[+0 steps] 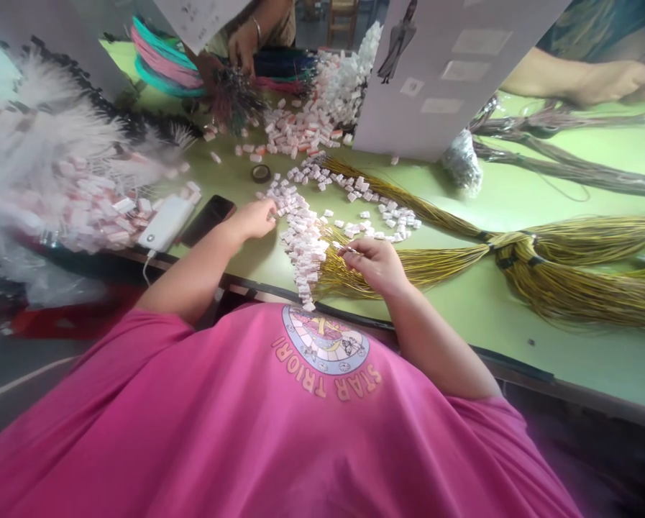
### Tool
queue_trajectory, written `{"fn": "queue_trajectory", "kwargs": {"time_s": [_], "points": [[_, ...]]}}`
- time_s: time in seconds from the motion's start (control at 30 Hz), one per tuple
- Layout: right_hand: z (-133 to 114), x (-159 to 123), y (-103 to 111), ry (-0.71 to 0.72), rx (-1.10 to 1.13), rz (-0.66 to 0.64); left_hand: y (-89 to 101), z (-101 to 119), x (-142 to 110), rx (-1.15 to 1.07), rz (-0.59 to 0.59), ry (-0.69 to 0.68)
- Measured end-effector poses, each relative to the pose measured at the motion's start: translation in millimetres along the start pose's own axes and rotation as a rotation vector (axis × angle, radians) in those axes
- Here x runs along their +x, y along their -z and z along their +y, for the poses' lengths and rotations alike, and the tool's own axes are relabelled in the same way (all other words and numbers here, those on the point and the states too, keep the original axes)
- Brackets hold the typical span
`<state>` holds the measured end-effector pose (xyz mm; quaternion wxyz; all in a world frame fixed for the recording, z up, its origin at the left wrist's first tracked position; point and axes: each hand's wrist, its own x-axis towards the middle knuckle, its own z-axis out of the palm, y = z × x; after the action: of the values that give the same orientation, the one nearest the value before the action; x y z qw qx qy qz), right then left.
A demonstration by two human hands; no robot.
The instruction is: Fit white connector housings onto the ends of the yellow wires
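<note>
My left hand (256,218) is at the left edge of a pile of small white plastic connectors (303,248), fingers curled together; whatever is between them is hidden. In a pinch, my right hand (379,265) grips a thin wire near its end, with a small pale piece showing at the fingertips. Below and around that hand spreads a bundle of yellow-green wires (441,265), many ending in white connectors at the left. More loose connectors (395,218) lie scattered just beyond my right hand.
A black phone (210,219) and a white power bank (165,223) with a cable lie left. A tape roll (260,173) sits behind. White-tipped bundles (85,165) crowd the left. An upright white board (435,86) divides the green table (586,360). Co-workers' hands (244,47) work beyond.
</note>
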<state>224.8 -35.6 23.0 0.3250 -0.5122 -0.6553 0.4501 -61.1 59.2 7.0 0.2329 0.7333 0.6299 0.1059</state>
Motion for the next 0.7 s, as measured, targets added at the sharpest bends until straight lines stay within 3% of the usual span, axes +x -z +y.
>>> {"fn": "queue_trajectory", "kwargs": {"time_s": [0.13,0.23,0.3,0.5,0.7], "points": [[4,0,-3,0.006,-0.027,0.075,8.1,47,-30,-0.498,-0.124,-0.119],[4,-1,-6,0.032,-0.041,0.078,-0.5,80,-49,-0.868,-0.271,-0.155],[2,-3,-7,0.050,-0.046,0.061,-10.1,94,-56,-0.992,-0.320,-0.111],[2,-4,-10,0.094,-0.104,0.139,-26.6,99,-56,-1.106,-0.315,0.041],[3,-5,-10,0.130,-0.161,0.153,-26.6,99,-60,-1.177,-0.299,0.053]]}}
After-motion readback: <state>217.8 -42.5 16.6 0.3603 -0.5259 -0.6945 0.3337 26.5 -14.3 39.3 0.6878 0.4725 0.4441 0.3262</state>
